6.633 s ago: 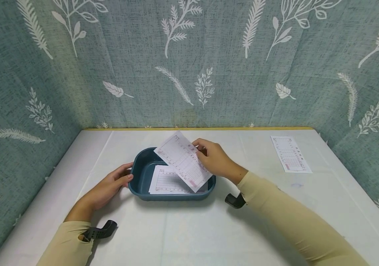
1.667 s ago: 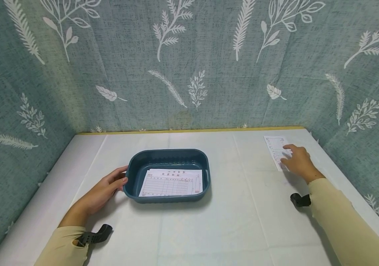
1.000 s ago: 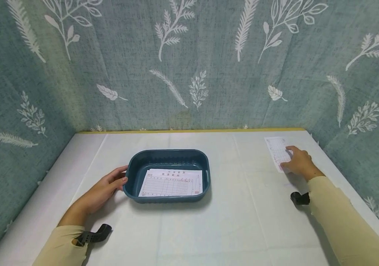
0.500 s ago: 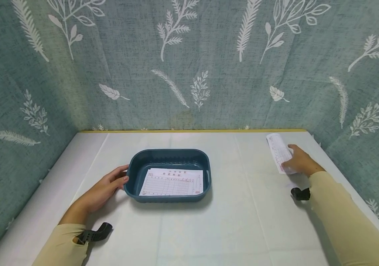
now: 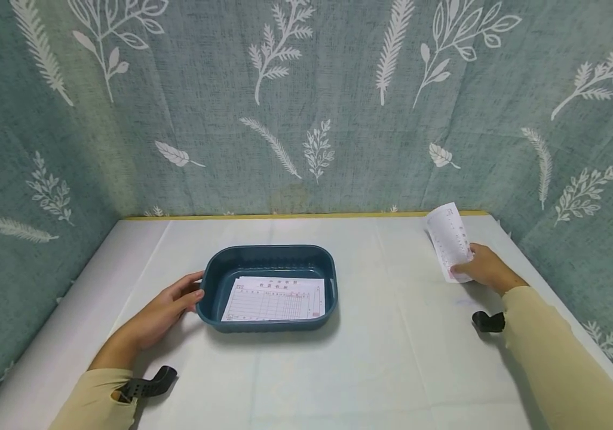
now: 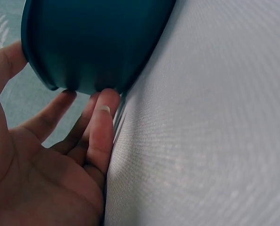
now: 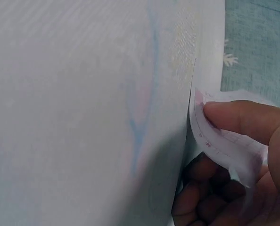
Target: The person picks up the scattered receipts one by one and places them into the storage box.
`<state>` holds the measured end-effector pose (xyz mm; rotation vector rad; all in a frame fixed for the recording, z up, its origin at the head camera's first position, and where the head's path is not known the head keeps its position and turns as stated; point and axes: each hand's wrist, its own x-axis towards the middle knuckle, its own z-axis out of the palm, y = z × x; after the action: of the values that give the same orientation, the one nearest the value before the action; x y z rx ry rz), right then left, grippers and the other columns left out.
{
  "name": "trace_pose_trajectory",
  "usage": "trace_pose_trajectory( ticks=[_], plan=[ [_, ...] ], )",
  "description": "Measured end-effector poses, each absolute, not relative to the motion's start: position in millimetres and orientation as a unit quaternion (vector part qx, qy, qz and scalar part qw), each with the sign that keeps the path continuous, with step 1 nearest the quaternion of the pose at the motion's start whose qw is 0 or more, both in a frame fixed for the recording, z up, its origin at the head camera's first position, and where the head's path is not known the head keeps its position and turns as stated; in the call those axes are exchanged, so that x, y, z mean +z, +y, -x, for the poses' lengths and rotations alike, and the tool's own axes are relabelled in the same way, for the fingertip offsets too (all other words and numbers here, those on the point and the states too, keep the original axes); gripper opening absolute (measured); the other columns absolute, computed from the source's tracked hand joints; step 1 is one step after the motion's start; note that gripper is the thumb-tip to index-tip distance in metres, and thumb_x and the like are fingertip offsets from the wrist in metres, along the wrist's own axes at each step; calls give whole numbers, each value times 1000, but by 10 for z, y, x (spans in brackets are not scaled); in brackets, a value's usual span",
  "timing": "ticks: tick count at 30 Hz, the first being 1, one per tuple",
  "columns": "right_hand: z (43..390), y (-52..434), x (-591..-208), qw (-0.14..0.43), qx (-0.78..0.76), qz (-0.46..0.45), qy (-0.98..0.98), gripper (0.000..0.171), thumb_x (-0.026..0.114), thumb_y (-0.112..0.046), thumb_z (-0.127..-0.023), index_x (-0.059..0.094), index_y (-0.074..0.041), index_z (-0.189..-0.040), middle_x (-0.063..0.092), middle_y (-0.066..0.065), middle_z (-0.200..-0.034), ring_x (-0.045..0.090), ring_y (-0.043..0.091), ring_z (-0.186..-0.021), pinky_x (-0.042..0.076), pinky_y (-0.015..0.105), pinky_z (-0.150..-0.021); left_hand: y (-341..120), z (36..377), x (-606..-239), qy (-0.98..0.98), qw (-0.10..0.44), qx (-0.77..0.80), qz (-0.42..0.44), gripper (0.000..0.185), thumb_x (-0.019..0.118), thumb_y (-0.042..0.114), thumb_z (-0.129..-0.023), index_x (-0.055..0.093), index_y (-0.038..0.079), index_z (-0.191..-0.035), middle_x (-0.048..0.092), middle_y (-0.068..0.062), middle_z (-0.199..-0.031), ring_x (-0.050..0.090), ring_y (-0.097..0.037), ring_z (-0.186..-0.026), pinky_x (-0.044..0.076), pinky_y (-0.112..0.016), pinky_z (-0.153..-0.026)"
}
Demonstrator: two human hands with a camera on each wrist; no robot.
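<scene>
At the right of the table, my right hand (image 5: 486,267) pinches a white printed receipt slip (image 5: 448,233) by its lower right part. The slip bends, its far end raised off the table. In the right wrist view the thumb (image 7: 239,115) presses on the slip's (image 7: 220,141) printed face, with other fingers curled beneath. A dark blue plastic basin (image 5: 266,326) stands left of centre, with printed receipt slips (image 5: 276,298) lying in it. My left hand (image 5: 161,310) rests its fingertips against the basin's left outer wall; the left wrist view shows relaxed fingers (image 6: 102,136) touching the wall.
A white cloth covers the table (image 5: 339,376). Green leaf-patterned fabric (image 5: 296,149) closes off the back and both sides, with a yellow strip (image 5: 339,215) along the back edge. Black wrist mounts (image 5: 153,382) stick out from both sleeves.
Earlier my right hand held a slip over the basin; that slip now lies inside. The hand has since moved right, pinched the other slip and lifted its far end. My left hand stays.
</scene>
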<state>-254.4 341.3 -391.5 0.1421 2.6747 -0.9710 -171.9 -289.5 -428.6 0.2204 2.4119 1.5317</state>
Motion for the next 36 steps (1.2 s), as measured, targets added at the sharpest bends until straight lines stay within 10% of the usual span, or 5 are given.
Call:
trace_pose_trajectory(
  ticks=[16,36],
  plan=[
    [2490,3247,-3830,79,-360,-13,930,66,67,-29,-95,43,9,-143,53,31,-138,58,30,-101,51,29,-74,-2893,1731,-4296,833,137,532,-68,65,50,36,-105,25,7,-157,39,-24,-151,48,-16,-118,42,-13,-88],
    [2310,2439,-3478,71,-407,105,904,56,74,-29,-91,55,-4,-137,64,20,-129,63,24,-91,52,40,-72,-2882,1717,-4295,832,146,533,-56,67,50,39,-105,24,9,-158,35,-23,-155,40,-33,-133,41,-11,-90]
  ],
)
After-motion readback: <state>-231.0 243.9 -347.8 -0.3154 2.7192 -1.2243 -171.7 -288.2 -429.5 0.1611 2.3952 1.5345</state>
